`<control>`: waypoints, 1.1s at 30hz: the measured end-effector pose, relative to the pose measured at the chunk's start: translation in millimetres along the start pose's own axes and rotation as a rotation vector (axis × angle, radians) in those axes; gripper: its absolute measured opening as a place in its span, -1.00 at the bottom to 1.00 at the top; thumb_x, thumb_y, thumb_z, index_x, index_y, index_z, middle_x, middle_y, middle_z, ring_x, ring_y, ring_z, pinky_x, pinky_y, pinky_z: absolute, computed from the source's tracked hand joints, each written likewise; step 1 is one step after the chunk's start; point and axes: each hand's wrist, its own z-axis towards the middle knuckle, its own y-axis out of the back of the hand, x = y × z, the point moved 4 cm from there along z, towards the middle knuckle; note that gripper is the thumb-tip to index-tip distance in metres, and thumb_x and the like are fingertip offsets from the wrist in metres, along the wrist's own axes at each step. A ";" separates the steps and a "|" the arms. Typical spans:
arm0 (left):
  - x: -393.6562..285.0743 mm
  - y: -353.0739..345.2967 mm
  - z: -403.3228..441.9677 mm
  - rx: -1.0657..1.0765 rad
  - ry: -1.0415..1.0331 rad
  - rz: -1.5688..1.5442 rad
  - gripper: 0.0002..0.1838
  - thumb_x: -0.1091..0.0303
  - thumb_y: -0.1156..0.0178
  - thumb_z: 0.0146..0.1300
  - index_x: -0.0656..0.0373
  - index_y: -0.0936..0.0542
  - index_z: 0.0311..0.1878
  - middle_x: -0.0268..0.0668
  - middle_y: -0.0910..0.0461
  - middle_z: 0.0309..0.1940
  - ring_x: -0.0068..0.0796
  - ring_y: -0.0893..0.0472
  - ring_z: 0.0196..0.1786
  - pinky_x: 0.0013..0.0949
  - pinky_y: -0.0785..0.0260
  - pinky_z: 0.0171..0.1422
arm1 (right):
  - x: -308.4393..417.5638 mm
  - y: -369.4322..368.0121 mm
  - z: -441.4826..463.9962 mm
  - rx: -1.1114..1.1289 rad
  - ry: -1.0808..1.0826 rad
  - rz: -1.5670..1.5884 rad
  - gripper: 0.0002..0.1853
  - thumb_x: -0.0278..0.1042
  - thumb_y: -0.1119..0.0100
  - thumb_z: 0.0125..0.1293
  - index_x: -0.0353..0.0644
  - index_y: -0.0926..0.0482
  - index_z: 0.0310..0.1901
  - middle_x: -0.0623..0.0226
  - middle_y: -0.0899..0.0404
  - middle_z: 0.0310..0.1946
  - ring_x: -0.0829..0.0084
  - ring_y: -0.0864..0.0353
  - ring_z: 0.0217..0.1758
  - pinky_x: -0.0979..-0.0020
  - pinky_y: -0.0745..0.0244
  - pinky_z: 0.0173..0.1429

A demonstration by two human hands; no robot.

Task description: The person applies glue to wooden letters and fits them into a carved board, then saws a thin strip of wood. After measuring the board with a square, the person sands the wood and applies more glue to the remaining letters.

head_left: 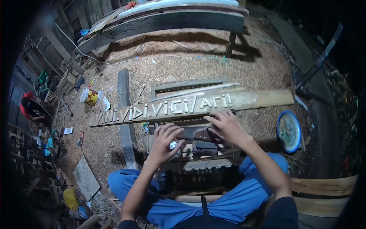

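Note:
A long wooden board (263, 100) with raised letters lies across the middle, over a dark beam. My left hand (166, 143) is just below the board's near edge, fingers bent and apart, beside a shiny round object (173, 145). At the board's lower edge, under the last letters, my right hand (227, 128) has its fingers spread; whether the fingertips touch the wood is unclear. Between and below the hands sits a dark block-shaped object (205, 145) on a low wooden stand. I see nothing held in either hand.
A blue-rimmed basin (289, 131) stands to the right. A yellow and red bucket (89, 97) is at the left, near a dark beam (124, 87). A long bench (171, 22) spans the back. A person in red and black (28, 107) is at the far left. Wood shavings cover the ground.

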 end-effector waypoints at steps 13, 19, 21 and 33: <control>-25.6 36.8 45.0 0.121 -0.038 0.105 -0.44 0.21 -0.42 0.37 0.08 -0.55 0.39 -0.23 -0.59 0.30 -0.17 -0.44 0.48 -0.07 -0.14 0.61 | 12.1 -9.0 -9.5 0.140 0.135 0.004 -0.50 -0.02 -0.43 0.33 -0.07 -0.63 0.22 0.28 -0.64 -0.02 0.26 -0.59 0.16 0.19 -0.44 0.27; 3.9 24.0 45.6 0.073 -0.063 0.138 -0.32 0.17 -0.45 0.30 0.04 -0.50 0.47 -0.20 -0.52 0.40 -0.14 -0.39 0.52 -0.01 -0.08 0.66 | 4.8 -18.7 19.5 -0.021 0.126 0.026 -0.46 -0.09 -0.48 0.30 -0.05 -0.64 0.27 0.27 -0.67 0.04 0.24 -0.61 0.20 0.19 -0.46 0.30; 5.9 32.6 52.6 0.069 -0.056 0.107 -0.25 0.15 -0.48 0.27 0.03 -0.47 0.51 -0.18 -0.50 0.43 -0.12 -0.38 0.54 0.00 -0.06 0.68 | 1.1 -15.4 28.7 0.019 0.083 0.054 -0.37 -0.09 -0.51 0.27 -0.02 -0.59 0.36 0.23 -0.63 0.15 0.18 -0.58 0.27 0.15 -0.44 0.35; 41.4 5.6 68.2 0.139 0.111 0.174 0.09 0.04 -0.55 0.16 0.01 -0.18 0.69 -0.07 -0.10 0.69 -0.01 -0.10 0.70 0.10 0.12 0.76 | -61.7 5.7 32.4 0.022 -0.281 -0.095 0.22 0.03 -0.69 -0.02 -0.01 -0.21 0.67 0.10 -0.33 0.52 0.05 -0.22 0.65 -0.03 -0.10 0.67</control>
